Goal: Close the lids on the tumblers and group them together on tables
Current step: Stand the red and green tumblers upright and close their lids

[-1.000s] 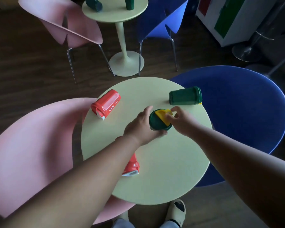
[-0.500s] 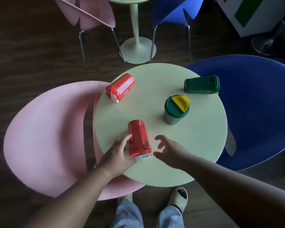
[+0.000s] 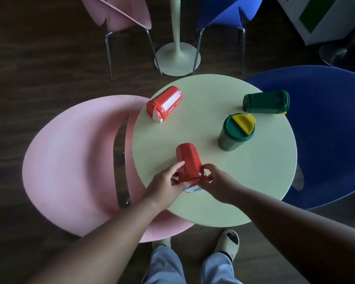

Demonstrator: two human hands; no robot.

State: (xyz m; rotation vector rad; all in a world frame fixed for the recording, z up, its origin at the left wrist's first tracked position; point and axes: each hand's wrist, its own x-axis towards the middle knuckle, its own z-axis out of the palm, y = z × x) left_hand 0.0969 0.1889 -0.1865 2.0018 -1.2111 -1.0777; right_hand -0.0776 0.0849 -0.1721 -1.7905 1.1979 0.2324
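1. Round pale-green tabletop (image 3: 244,181) over dark wood floor; one pink chair (image 3: 74,160) on your left, one blue chair (image 3: 326,140) on your right.
2. Four tumblers on it: two red, two green.
3. Your left hand (image 3: 164,187) and right hand (image 3: 221,185) both clamp the near red plastic tumbler (image 3: 188,162) at its lid end, near edge.
4. Second red tumbler (image 3: 165,104) lies on its side, far left.
5. Green tumbler with yellow flap lid (image 3: 235,132) stands upright; dark green tumbler (image 3: 266,101) lies just behind it.

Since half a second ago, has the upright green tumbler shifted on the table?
No. The upright green tumbler sits just below the lying green tumbler, as before; only the camera moved.
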